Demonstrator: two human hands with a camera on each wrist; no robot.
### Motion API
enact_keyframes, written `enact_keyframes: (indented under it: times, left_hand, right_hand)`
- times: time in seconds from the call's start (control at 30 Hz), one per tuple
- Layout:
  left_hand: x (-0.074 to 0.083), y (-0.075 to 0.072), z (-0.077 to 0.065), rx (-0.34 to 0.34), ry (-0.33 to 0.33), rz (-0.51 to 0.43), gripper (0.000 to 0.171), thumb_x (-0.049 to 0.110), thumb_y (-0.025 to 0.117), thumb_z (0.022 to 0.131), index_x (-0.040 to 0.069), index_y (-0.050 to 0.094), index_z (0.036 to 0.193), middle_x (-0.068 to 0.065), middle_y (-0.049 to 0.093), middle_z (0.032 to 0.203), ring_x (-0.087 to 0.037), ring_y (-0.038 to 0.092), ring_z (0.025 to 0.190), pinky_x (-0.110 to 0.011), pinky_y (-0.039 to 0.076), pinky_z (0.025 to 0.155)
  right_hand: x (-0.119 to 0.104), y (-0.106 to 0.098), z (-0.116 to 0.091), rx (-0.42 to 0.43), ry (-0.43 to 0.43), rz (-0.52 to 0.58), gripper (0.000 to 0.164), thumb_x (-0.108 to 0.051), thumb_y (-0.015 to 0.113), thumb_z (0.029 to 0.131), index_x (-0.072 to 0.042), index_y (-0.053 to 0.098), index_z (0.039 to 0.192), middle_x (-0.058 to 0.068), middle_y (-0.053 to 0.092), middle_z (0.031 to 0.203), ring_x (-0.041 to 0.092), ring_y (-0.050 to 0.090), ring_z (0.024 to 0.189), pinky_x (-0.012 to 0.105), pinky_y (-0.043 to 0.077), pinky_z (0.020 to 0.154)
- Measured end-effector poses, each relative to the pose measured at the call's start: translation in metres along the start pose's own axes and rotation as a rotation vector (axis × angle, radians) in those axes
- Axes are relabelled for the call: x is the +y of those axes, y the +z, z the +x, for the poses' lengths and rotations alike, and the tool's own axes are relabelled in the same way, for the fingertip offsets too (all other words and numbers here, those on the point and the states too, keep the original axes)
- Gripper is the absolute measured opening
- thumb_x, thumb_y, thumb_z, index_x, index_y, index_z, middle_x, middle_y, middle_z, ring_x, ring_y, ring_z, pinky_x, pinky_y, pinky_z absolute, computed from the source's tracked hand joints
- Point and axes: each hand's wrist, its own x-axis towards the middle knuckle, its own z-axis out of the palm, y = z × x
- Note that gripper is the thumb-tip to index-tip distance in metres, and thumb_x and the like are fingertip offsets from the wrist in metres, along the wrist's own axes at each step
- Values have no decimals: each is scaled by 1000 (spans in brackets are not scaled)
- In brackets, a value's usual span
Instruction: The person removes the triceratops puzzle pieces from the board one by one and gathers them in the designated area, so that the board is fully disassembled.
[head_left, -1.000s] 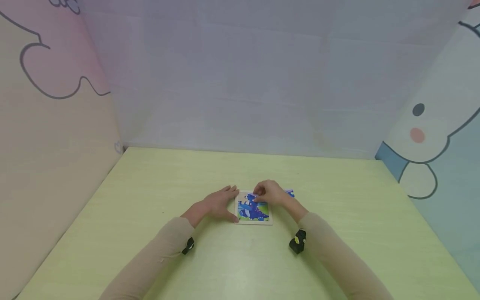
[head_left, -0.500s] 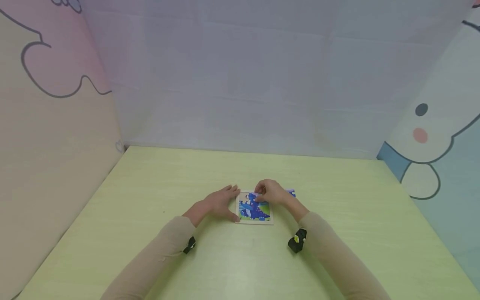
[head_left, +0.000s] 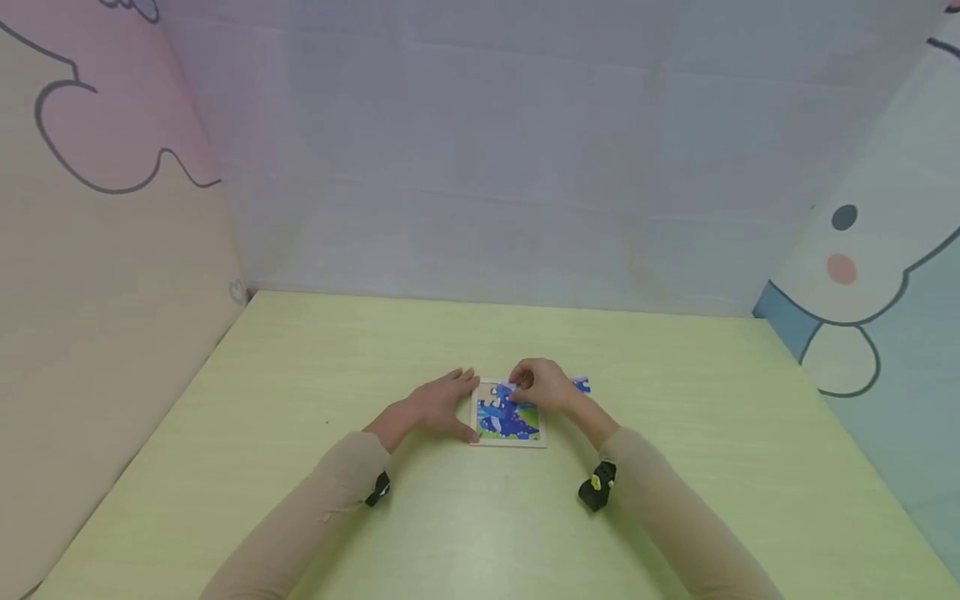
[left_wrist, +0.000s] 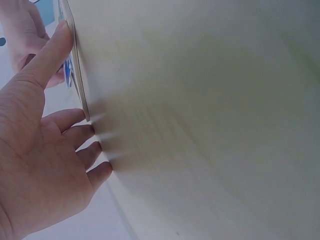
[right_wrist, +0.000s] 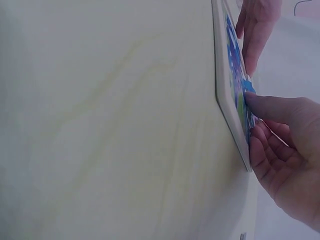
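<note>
A small square jigsaw puzzle with a pale wooden frame (head_left: 517, 444) lies on the table, its picture a blue dinosaur on green. My left hand (head_left: 442, 404) rests along the frame's left side, thumb at the near corner and fingers spread toward the far corner. In the left wrist view, those fingertips (left_wrist: 102, 170) touch the tabletop beside the frame. Over the upper part of the puzzle, my right hand (head_left: 546, 386) pinches a blue puzzle piece (right_wrist: 248, 86) between thumb and fingers. Part of the puzzle's upper right is hidden under that hand. Bare backing shows at the upper left.
Beyond my right wrist lies more blue-purple puzzle material (head_left: 581, 384), partly covered by the hand. The pale yellow-green table (head_left: 360, 342) is bounded by a cloth wall (head_left: 450, 167) behind and cartoon-printed panels at both sides.
</note>
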Motion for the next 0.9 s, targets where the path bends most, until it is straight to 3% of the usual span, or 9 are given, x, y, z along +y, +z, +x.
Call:
enact_keyframes:
  times: [0.6, 0.77, 0.9]
  left_hand:
    - [0, 1, 0, 0, -2, -11, 96, 50, 71, 71, 10, 24, 144, -5, 15, 151, -25, 8, 139, -44, 17, 110]
    - [0, 0, -1, -1, -5, -16, 96, 50, 71, 71, 11, 24, 144, -4, 15, 151, -24, 8, 139, -43, 17, 110]
    - [0, 1, -1, 0, -7, -19, 96, 50, 71, 70, 11, 24, 144, -4, 15, 151, -24, 8, 139, -44, 17, 110]
  right_hand:
    - [-7, 2, -11, 36, -81, -37, 19, -6, 69, 79, -6, 64, 97, 3, 65, 86, 14, 60, 78, 28, 51, 74]
    - [-4, 2, -12, 46, -138, -24, 16, -5, 67, 80, -5, 64, 96, 5, 65, 89, 16, 61, 81, 29, 52, 75]
    - [-3, 1, -11, 34, -135, 8, 14, -3, 65, 81, -6, 64, 95, 4, 64, 88, 16, 60, 80, 29, 52, 74]
